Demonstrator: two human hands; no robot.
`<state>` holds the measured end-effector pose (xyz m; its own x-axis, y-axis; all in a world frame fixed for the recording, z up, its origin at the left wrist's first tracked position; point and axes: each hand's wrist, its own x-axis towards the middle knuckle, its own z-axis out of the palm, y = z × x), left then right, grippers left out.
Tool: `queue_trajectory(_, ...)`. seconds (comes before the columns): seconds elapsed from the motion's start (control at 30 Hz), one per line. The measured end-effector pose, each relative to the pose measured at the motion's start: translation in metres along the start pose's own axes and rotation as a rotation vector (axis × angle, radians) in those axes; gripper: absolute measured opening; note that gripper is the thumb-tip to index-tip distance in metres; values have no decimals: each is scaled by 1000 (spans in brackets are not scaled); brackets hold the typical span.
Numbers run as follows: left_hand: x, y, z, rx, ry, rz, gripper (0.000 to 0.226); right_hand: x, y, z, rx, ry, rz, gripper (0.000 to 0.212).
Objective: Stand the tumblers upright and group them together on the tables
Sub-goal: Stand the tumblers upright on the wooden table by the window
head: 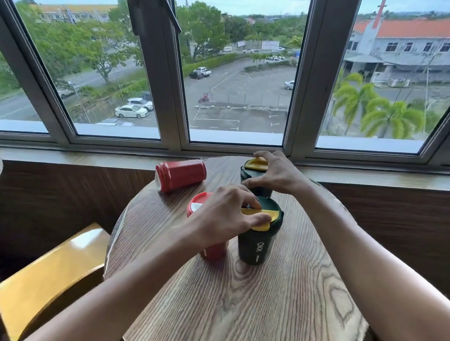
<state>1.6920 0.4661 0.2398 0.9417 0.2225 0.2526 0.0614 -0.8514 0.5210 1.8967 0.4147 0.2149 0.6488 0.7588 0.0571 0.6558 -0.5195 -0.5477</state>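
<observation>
Red tumbler (180,175) lying sideways, lid pointing left.

left hand (223,215) bare | right hand (276,173) bare | forearms unsleeved

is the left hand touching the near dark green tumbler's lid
Touching. The head view shows the left hand with fingertips laid over the yellow lid flap of the near dark green tumbler, no gap visible between them.

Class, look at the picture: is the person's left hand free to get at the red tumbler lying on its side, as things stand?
Probably yes. The left hand grips the near green tumbler's lid; once it lets go, bare table lies between it and the tipped red tumbler, with nothing in between.
</observation>
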Motion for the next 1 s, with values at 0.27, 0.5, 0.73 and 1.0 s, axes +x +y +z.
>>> queue_trajectory(0.27,0,-4,-2,-21,-14,-4,36,-6,2,-5,205,-106,61,74)
queue_trajectory(0.5,-5,-7,0,-23,73,-5,34,-5,19,6,524,-111,176,45)
queue_trajectory(0.73,-13,-38,-23,-54,14,-254,58,-8,26,7,633,-132,150,43)
queue_trajectory(1.0,-17,-48,-38,-96,-155,-298,63,-8,25,3,636,-111,79,35)
